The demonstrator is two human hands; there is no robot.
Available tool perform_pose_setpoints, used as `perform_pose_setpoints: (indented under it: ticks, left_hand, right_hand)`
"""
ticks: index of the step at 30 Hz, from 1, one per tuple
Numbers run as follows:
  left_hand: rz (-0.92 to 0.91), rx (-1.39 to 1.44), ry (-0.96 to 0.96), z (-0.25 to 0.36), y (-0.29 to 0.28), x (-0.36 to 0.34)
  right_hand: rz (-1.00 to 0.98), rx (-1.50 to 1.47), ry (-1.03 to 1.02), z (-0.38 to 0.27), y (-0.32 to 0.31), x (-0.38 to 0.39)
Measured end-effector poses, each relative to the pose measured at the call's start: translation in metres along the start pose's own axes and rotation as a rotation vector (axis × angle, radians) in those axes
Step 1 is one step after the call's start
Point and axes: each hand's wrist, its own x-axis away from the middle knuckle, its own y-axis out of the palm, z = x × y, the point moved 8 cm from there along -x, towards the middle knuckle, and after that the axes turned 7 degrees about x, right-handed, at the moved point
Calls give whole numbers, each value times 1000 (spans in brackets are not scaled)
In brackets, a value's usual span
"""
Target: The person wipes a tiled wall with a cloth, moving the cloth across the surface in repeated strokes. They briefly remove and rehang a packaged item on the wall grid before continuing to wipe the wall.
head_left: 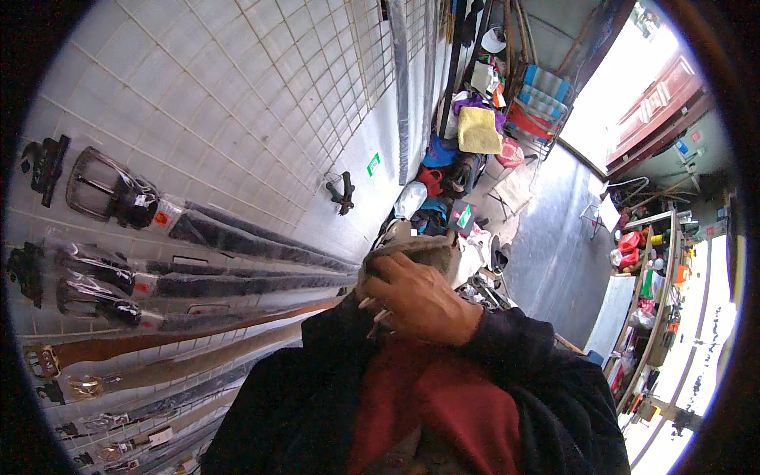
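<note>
In the middle of the head view my right hand (423, 297) is closed, its fingers curled over the edge of a soft grey-brown thing (427, 252), whose kind I cannot make out. Thin pale strips (380, 314) hang just below the fingers. My left arm's dark sleeve (336, 324) comes up to the same spot. My left hand itself is hidden behind the right hand and the grey-brown thing. Dark red clothing (443, 396) shows beneath my arms.
Several belts with metal buckles (111, 190) hang on a wire grid (261, 103) at left. Bags and clothes with a yellow cloth (480, 131) lie heaped ahead. A folding chair (538, 103) stands far right of them. Loaded wooden shelves (645, 317) line the right.
</note>
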Motion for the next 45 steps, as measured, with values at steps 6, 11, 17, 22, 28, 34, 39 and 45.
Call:
perform_pose_setpoints:
  ticks: [6, 11, 17, 22, 28, 34, 39, 45]
  left_hand:
    - [17, 281, 67, 37, -14, -8]
    - [16, 315, 67, 40, -20, -15]
    - [102, 277, 178, 61, -16, -17]
    - [301, 31, 429, 97, 0, 14]
    - [513, -98, 412, 91, 4, 23]
    - [680, -220, 269, 64, -31, 30]
    - [632, -502, -80, 33, -59, 30]
    - [35, -990, 180, -1, -29, 17]
  right_hand:
    - [-104, -100, -104, -11, 8, 4]
    - [-21, -260, -128, -11, -1, 14]
    - [307, -433, 131, 33, -18, 40]
    - [679, -579, 590, 105, -39, 89]
    - [672, -523, 837, 137, -37, 115]
    - [663, -402, 755, 138, -52, 99]
    - [604, -523, 749, 145, -46, 89]
    - [382, -766, 508, 102, -6, 48]
